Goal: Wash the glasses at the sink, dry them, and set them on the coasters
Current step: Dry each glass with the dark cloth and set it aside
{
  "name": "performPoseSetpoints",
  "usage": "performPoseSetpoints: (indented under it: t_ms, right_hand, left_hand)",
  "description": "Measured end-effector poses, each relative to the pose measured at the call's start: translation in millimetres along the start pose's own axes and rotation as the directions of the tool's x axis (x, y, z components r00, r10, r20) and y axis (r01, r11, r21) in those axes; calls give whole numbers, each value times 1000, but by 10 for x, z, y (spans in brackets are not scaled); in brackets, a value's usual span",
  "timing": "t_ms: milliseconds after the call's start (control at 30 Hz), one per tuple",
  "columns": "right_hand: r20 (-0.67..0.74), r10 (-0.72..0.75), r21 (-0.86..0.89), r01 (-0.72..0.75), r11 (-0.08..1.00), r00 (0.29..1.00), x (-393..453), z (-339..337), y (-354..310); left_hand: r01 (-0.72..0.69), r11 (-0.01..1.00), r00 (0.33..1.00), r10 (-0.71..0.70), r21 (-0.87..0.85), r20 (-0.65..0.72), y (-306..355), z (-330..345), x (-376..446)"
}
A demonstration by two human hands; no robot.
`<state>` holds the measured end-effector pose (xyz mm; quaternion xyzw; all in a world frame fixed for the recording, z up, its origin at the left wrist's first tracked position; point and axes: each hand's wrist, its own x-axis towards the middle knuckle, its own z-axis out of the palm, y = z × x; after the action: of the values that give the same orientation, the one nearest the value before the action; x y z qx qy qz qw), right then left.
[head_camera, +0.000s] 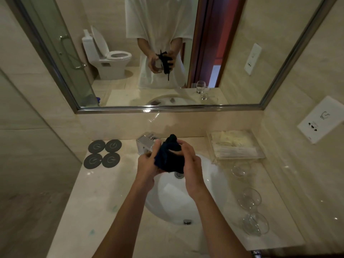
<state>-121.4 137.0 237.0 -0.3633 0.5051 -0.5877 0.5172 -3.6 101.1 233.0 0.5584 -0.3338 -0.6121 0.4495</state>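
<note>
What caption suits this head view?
Both hands rub a dark cloth over the sink; four coasters wait.

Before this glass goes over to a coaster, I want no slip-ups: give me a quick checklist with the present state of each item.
1. Both hands hold firmly: left hand and right hand grip the dark cloth bundle over the sink: ok.
2. Glass fully dry: it is hidden in the cloth here, seen only in the mirror: cannot tell.
3. Coasters free: all four coasters lie bare, left of the faucet: ok.
4. Path to the coasters: only the faucet stands near it: ok.
5. Remaining glasses safe: three glasses stand on the counter right of the sink: ok.
</note>
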Motion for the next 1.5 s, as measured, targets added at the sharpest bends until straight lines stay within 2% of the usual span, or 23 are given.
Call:
performPoseSetpoints:
  t_ms: [133, 200, 400, 600, 700, 833, 1033, 1167, 1400, 1500]
  right_hand:
    - [-48, -131, -155, 122, 980, 990, 3, 8, 56]
    - [-35, -175, -175, 167, 970, 984, 1, -21, 99]
    - [127, -136, -217, 161, 963, 982, 13, -129, 59]
    - [26, -161, -143, 163, 976, 987, -9, -43, 83]
    - [-24, -222, -154, 216, 964, 975, -17, 1, 114]
    - [-87, -283, -220, 259, 941, 955, -6, 13, 183]
    - [152, -347, -402, 379, 834, 925, 28, -118, 153]
    - [211, -391, -462, 444, 768, 896, 48, -141, 178]
    - [141, -543, -521, 528, 670, 828, 56, -211, 233]
    - [72, -519, -480, 485, 730, 852, 57, -258, 296]
  left_hand:
    - [-12, 999, 1000, 13, 48, -13, 83, 8, -68]
    - [-4, 998, 999, 6, 69, -33, 132, 18, -95]
    - [-5, 992, 1000, 5, 127, -2, 245, -11, -125]
    - [-58, 989, 997, 50, 136, 59, 298, 37, -152]
    - [-68, 987, 991, 51, 145, 120, 310, 62, -160]
    - [1, 985, 989, -26, 171, 146, 301, 92, -157]
    - [88, 988, 987, -104, 130, 125, 350, 18, -103]
    - [110, 984, 985, -127, 137, 116, 388, 10, -74]
    - [227, 969, 953, -242, 99, 184, 388, 83, -124]
    - [231, 962, 938, -260, 147, 228, 382, 99, -133]
